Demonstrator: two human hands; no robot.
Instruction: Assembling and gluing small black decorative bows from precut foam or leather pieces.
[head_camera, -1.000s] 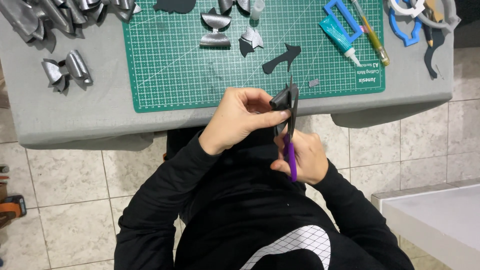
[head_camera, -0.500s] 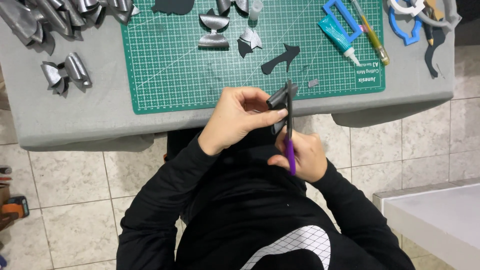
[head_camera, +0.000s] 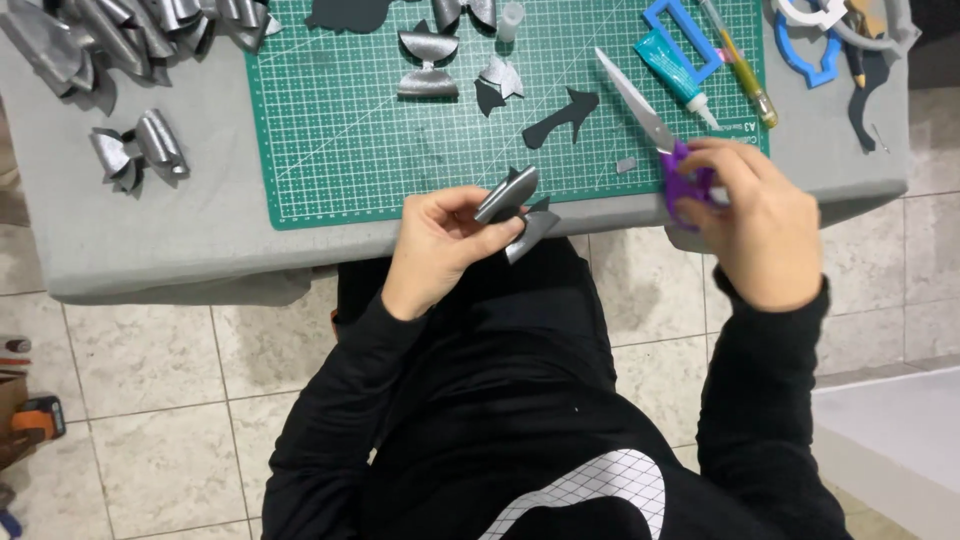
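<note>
While the left hand (head_camera: 440, 245) pinches the silver cut-out piece (head_camera: 515, 205) over the surface's near edge, it looks light, thin, bendy; the right hand (head_camera: 755, 225) grips purple scissors (head_camera: 665, 150), blades shut.

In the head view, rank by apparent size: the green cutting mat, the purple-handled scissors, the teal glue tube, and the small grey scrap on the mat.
1. green cutting mat
2. purple-handled scissors, handles partly hidden by the right hand
3. teal glue tube
4. small grey scrap
</note>
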